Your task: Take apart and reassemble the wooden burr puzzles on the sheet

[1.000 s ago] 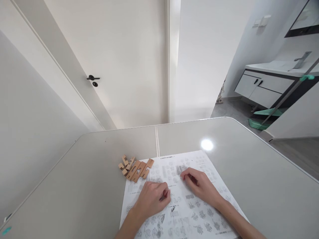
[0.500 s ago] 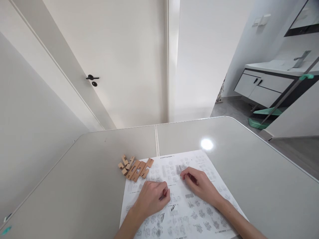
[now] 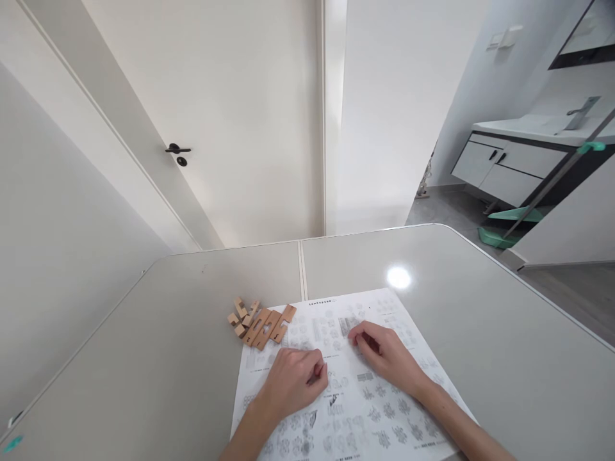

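Observation:
A white printed sheet [image 3: 379, 314] covered with small grey diagrams lies on the grey table [image 3: 158, 371] in front of me. My left hand [image 3: 293, 383] rests on the sheet's left half, fingers curled into a loose fist with nothing visible in it. My right hand [image 3: 384, 353] rests on the sheet's middle, fingers bent and fingertips down on the paper. Several notched wooden puzzle pieces [image 3: 259, 323] lie in a small heap just beyond the sheet's left corner, a short way from my left hand and untouched.
The table has a seam [image 3: 302, 272] down its middle and rounded far corners. Behind it stand a white door with a black handle [image 3: 177, 150] and a white wall. To the right, a vanity cabinet [image 3: 509, 168] and a green dustpan and broom [image 3: 504, 227] stand on the floor.

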### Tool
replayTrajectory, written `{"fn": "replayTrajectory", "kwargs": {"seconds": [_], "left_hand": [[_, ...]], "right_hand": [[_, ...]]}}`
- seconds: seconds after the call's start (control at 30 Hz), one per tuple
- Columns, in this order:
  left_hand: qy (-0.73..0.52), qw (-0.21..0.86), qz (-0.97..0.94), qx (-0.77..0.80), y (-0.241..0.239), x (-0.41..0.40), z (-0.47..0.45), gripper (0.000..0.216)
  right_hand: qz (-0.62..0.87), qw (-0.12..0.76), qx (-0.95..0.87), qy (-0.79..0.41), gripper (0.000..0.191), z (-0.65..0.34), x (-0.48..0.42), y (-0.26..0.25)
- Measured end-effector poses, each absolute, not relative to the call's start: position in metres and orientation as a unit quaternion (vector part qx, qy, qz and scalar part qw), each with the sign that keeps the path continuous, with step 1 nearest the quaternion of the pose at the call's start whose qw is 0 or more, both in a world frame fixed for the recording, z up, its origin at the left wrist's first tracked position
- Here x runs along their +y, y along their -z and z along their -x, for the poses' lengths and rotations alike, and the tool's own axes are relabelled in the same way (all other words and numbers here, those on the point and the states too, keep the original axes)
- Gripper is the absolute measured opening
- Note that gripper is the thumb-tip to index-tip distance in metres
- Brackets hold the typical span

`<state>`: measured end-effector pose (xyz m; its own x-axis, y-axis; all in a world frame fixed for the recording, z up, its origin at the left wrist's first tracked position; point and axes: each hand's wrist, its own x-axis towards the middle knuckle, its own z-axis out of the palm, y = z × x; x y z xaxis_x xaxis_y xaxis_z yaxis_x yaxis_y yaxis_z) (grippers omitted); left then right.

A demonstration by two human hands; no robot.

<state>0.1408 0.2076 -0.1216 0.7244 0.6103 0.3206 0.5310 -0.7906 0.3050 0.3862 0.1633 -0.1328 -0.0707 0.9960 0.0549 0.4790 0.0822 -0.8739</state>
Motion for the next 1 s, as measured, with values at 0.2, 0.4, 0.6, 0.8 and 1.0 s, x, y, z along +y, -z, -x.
{"fn": "replayTrajectory", "kwargs": {"seconds": [0.2,0.4,0.6,0.8,1.0], "left_hand": [[-0.214,0.095,-0.923,0.305,0.121,0.207,-0.14,0.022],[-0.244,0.079,-0.909,0.33,0.119,0.207,-0.14,0.024],[-0.339,0.016,-0.821,0.459,0.108,0.229,-0.123,0.021],[-0.327,-0.045,-0.676,0.659,0.094,0.26,-0.086,0.036],[-0.203,-0.014,-0.631,0.749,0.096,0.277,-0.062,0.065]], "right_hand": [[0.573,0.367,-0.64,-0.358,0.027,-0.386,0.162,0.131],[0.575,0.368,-0.637,-0.359,0.028,-0.386,0.163,0.13],[0.572,0.367,-0.639,-0.36,0.027,-0.386,0.162,0.13],[0.572,0.367,-0.641,-0.358,0.026,-0.387,0.16,0.128],[0.565,0.371,-0.646,-0.355,0.027,-0.387,0.16,0.126]]}}
